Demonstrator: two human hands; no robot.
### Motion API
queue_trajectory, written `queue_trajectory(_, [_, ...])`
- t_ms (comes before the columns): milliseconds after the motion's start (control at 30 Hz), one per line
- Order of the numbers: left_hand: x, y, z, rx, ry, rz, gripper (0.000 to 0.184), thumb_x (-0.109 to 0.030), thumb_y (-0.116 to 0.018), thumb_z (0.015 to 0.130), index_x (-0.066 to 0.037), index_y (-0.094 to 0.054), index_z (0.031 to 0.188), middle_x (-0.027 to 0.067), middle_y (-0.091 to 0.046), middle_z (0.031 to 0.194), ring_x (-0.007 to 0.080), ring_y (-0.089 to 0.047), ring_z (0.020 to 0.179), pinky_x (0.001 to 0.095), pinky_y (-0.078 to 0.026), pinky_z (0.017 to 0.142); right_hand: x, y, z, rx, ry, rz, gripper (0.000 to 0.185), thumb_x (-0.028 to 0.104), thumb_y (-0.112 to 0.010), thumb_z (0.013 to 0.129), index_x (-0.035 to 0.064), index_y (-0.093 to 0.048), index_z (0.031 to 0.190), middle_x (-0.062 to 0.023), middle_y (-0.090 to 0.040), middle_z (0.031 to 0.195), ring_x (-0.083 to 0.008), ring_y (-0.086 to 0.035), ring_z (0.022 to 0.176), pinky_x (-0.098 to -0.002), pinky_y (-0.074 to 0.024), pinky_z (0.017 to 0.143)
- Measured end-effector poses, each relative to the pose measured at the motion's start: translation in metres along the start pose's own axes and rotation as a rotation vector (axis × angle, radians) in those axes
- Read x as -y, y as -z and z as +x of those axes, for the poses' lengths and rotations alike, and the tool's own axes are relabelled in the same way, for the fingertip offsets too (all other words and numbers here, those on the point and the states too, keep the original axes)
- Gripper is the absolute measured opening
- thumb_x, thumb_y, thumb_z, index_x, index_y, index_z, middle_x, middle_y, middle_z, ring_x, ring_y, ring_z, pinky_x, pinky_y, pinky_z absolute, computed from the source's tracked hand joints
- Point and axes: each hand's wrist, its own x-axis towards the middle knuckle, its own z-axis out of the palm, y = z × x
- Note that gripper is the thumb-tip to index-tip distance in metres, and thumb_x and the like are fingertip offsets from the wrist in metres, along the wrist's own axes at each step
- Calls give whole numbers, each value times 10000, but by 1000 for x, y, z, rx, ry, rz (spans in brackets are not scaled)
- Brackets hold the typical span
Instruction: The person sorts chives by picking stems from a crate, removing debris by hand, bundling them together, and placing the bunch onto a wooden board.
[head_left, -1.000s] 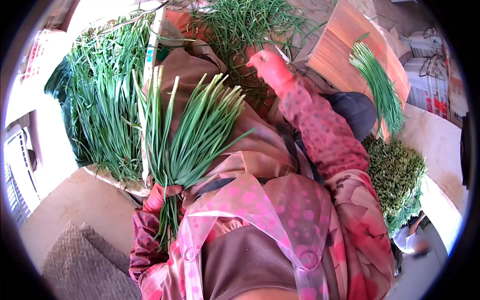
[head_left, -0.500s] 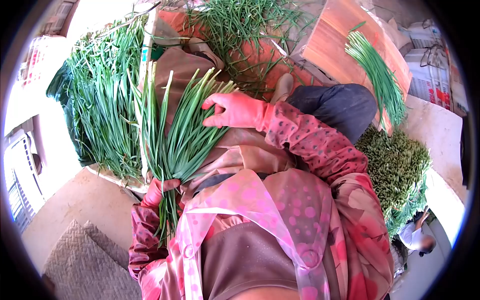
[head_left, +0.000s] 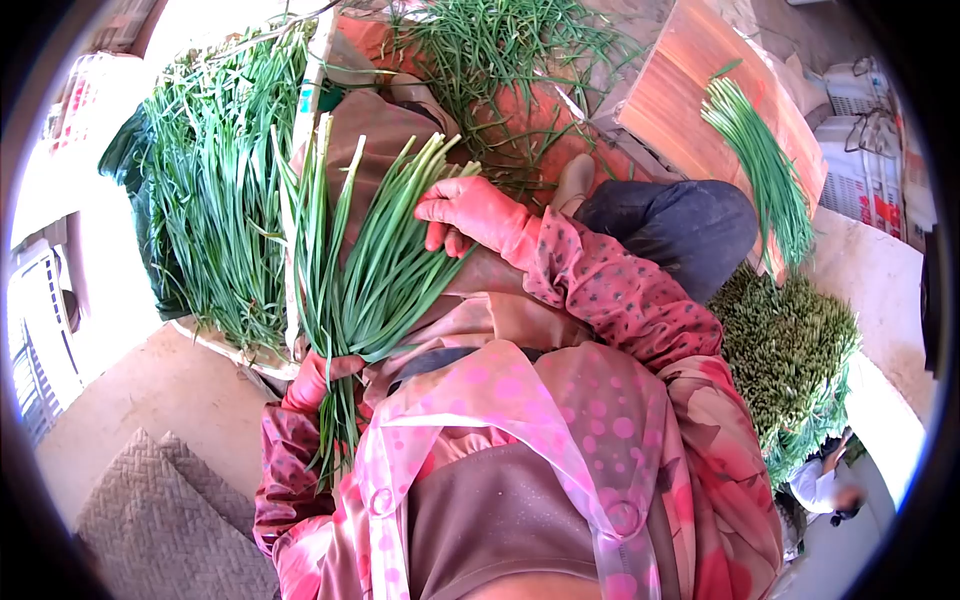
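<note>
My left hand, in a red rubber glove, is wrapped round the leafy lower part of a bunch of garlic chives. The bunch fans out upward over my lap, pale stem ends at the top, and leaf tips hang below the fist. My right hand, gloved the same way, is at the right edge of the bunch with its fingers bent and drawn together. Its fingertips are beside the stems; whatever they pinch, if anything, is hidden.
A large heap of chives stands at my left behind a pale board edge. Loose chives litter the floor ahead. A sorted bunch lies on a wooden board. Stacked bundles are at my right, near another person.
My right hand has turned and its spread thumb and fingers have drawn together beside the stems. My left hand keeps its hold on the bunch. The view has shifted slightly.
</note>
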Motion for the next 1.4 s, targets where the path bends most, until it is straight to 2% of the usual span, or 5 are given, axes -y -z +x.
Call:
queue_trajectory(300, [-22, -1, -6, -110, 6, 67, 356, -71, -718, 734, -7, -631, 1073, 53, -664, 895, 158, -621, 724, 286, -499, 661, 24, 159, 7, -764, 448, -156, 205, 214, -551, 900, 38, -596, 994, -111, -665, 855, -176, -640, 681, -301, -519, 555])
queue_trajectory(400, [-62, -15, -8, -161, -38, 258, 343, -68, -740, 734, -5, -654, 1060, 47, -671, 891, 121, -606, 687, 265, -495, 632, 13, 144, -14, -502, 442, -1360, 231, 221, -535, 899, 56, -606, 1044, -115, -655, 875, -183, -650, 753, -325, -527, 602])
queue_trajectory(567, [-136, -43, 9, -112, -220, 783, 276, -147, -735, 800, 50, -674, 982, 4, -655, 771, 64, -543, 676, 254, -454, 584, -23, 21, -24, 320, -179, -508, 273, 243, -453, 958, 46, -639, 991, -80, -666, 771, -157, -631, 585, -286, -514, 512])
queue_trajectory(933, [-83, -64, -4, -468, -764, 1986, 582, -90, -593, 732, -47, -458, 1296, 123, -562, 691, 304, -591, 534, 429, -464, 485, -7, 17, 34, 2, 238, 578, 246, 185, -503, 932, 36, -596, 1103, -82, -657, 940, -177, -639, 796, -323, -535, 661])
queue_trajectory(1400, [-30, -9, -31, -70, -514, 1314, 688, -194, -775, 700, -59, -496, 1314, 184, -646, 993, 329, -649, 855, 398, -516, 737, 5, 0, 34, 324, 401, 620, 357, 231, -513, 932, 33, -507, 1229, -102, -597, 1110, -206, -597, 962, -348, -505, 803])
